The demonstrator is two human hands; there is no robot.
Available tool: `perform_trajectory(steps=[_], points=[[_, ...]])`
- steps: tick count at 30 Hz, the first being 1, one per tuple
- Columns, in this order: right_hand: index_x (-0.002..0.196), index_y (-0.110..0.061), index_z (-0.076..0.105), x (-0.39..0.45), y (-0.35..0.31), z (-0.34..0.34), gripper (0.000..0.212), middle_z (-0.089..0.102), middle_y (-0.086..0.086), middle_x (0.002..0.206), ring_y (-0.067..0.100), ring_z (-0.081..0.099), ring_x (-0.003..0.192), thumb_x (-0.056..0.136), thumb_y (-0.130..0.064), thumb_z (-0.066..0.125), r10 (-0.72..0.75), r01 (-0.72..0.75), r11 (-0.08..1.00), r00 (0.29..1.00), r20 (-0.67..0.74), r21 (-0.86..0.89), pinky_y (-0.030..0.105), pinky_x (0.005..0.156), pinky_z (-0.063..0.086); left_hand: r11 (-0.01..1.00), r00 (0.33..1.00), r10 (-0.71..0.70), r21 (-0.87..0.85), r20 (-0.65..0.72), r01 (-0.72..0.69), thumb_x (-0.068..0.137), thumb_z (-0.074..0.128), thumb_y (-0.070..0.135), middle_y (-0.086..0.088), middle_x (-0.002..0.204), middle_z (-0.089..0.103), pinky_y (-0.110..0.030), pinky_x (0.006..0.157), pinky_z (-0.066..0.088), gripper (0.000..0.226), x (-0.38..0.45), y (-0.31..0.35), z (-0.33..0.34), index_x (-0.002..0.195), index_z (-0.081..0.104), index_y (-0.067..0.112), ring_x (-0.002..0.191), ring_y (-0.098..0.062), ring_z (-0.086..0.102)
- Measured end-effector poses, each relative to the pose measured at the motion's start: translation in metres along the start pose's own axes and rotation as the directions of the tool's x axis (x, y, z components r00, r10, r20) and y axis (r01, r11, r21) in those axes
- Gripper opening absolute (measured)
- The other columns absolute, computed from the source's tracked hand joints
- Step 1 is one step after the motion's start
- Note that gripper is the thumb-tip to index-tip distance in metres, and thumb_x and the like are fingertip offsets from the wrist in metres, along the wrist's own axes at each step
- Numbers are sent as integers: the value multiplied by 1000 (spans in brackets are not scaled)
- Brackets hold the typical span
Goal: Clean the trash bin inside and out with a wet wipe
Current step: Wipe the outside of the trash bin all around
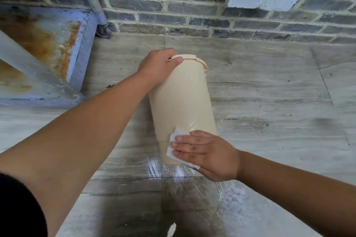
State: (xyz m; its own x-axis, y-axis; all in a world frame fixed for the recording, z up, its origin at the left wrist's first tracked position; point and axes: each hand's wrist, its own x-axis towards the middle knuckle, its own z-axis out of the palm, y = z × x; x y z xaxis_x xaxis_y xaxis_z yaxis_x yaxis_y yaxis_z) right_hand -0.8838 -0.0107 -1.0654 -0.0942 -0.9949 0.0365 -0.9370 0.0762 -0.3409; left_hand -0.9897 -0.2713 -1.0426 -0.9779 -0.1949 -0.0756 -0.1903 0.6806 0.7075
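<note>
Trash bin (182, 100), cream plastic, lies tilted on its side over the floor, rim toward 12 o'clock. Left hand (157, 67) grips that rim, fingers curled over the edge. Right hand (210, 155), fingers flat and spread, presses a white wet wipe (174, 146) against the bin's outer wall near its base at 6 o'clock. Grey floor tiles (269, 102) run to a brick wall (192, 5) at 12 o'clock; a rusty metal frame (48, 44) stands at 10 o'clock.

No readable text anywhere.
</note>
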Motion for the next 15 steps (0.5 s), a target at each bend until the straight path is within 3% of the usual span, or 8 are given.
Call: perform_trajectory(steps=[4, 6, 7, 9, 11, 12, 14, 15], points=[[129, -9, 60, 7, -10, -11, 42, 55, 8, 139, 20, 42, 137, 89, -19, 52, -30, 31, 993, 999, -14, 114, 41, 113, 33, 999, 999, 36, -33, 37, -35, 84, 49, 50, -4, 89, 67, -44, 82, 50, 34, 3, 1, 2, 88, 62, 20, 87, -25, 61], [121, -3, 62, 14, -11, -23, 39, 61, 12, 131, 20, 50, 129, 98, -27, 41, 116, -62, 949, 980, -162, 308, 36, 110, 38, 997, 998, 44, -59, 44, -41, 88, 51, 44, -6, 90, 67, -44, 82, 50, 30, 4, -1, 2, 90, 63, 17, 88, -26, 61], [121, -3, 61, 18, -10, -32, 43, 61, 11, 129, 17, 52, 125, 100, -32, 37, 274, -140, 885, 927, -255, 443, 32, 107, 39, 996, 998, 46, -73, 47, -43, 89, 52, 42, -6, 90, 67, -42, 81, 50, 28, 4, -2, 2, 90, 63, 16, 88, -26, 60], [125, -5, 57, 28, 3, -55, 38, 59, 8, 129, 8, 56, 119, 100, -31, 44, 609, -206, 661, 708, -356, 721, 23, 102, 42, 994, 998, 48, -98, 44, -44, 90, 54, 38, -7, 89, 66, -40, 79, 48, 26, 3, -4, 2, 91, 63, 14, 85, -25, 59], [125, -5, 58, 36, 32, -76, 34, 65, 7, 119, 4, 61, 107, 97, -20, 46, 785, -197, 524, 489, -380, 829, 18, 93, 44, 993, 999, 38, -108, 34, -35, 91, 55, 38, -8, 91, 66, -38, 77, 48, 26, 3, -4, 2, 92, 63, 13, 84, -24, 58], [126, -5, 58, 38, 47, -85, 35, 67, -1, 105, 0, 61, 96, 97, -17, 44, 817, -225, 513, 425, -390, 828, 14, 86, 44, 993, 999, 34, -111, 34, -30, 91, 54, 38, -8, 91, 66, -37, 75, 47, 26, 3, -5, 2, 92, 63, 14, 84, -23, 58], [131, -10, 54, 44, 65, -93, 34, 60, -20, 93, -9, 54, 86, 100, -11, 42, 811, -289, 546, 416, -410, 786, 10, 81, 40, 993, 999, 30, -115, 38, -25, 91, 54, 39, -6, 90, 66, -35, 73, 47, 25, 2, -6, 2, 92, 63, 15, 82, -21, 58], [134, -13, 51, 49, 71, -88, 34, 63, -17, 104, -8, 55, 97, 101, -8, 42, 804, -323, 552, 451, -388, 769, 14, 89, 42, 993, 999, 30, -117, 39, -26, 91, 54, 39, -5, 90, 65, -34, 72, 46, 24, 2, -6, 2, 92, 63, 16, 82, -21, 58]])
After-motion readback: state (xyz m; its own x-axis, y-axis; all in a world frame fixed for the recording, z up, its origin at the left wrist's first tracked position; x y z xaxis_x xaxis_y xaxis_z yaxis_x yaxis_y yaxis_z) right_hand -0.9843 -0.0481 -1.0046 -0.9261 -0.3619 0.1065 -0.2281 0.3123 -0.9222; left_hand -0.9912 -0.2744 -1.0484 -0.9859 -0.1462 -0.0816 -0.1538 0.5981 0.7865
